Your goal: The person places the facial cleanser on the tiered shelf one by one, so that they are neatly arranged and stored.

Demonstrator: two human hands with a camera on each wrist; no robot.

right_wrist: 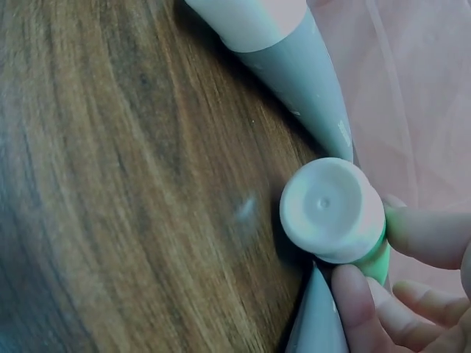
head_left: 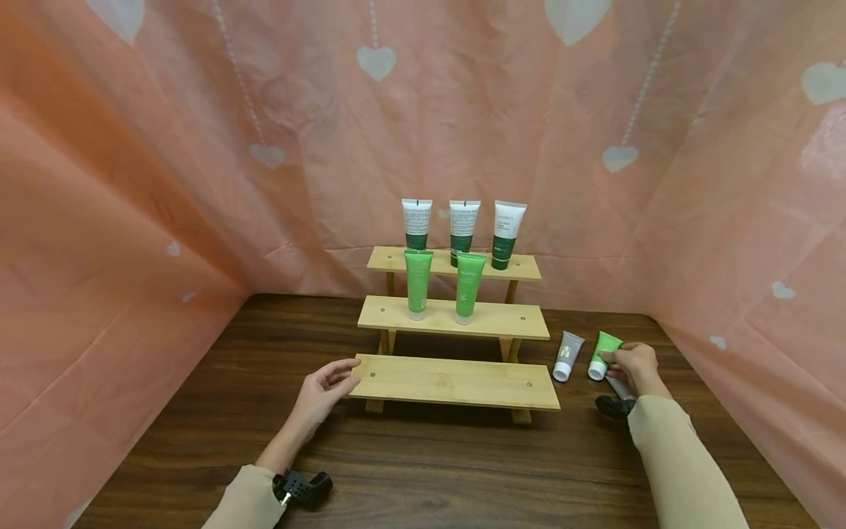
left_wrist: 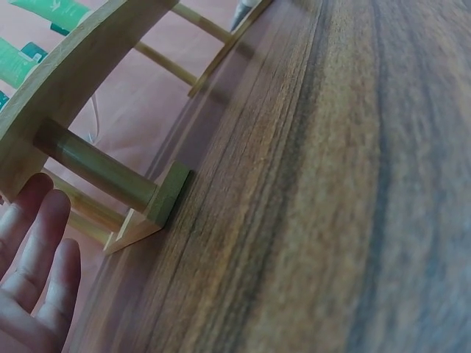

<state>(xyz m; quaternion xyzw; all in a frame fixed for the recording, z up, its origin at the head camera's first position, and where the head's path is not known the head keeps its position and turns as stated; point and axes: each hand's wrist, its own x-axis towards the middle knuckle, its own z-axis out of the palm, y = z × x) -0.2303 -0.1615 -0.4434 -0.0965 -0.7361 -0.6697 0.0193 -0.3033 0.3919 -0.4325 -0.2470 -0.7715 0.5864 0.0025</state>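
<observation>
At the right of the table, my right hand [head_left: 636,364] pinches a light green squeeze tube [head_left: 604,353] between thumb and fingers. Its white cap [right_wrist: 324,209] faces the right wrist camera. A grey tube [head_left: 568,353] with a white cap lies to its left; a second grey tube [head_left: 619,387] is partly hidden beneath the hand. My left hand [head_left: 320,393] is at the left end of the lowest step of a three-step wooden stand [head_left: 449,378]. Its fingers [left_wrist: 40,250] are extended, near or touching that end, and it holds nothing.
Two green tubes [head_left: 417,283] stand upright on the middle step. Three white and dark green tubes [head_left: 507,228] stand on the top step. Pink curtains [head_left: 317,184] with white hearts enclose the dark wooden table [head_left: 423,470] at the back and sides.
</observation>
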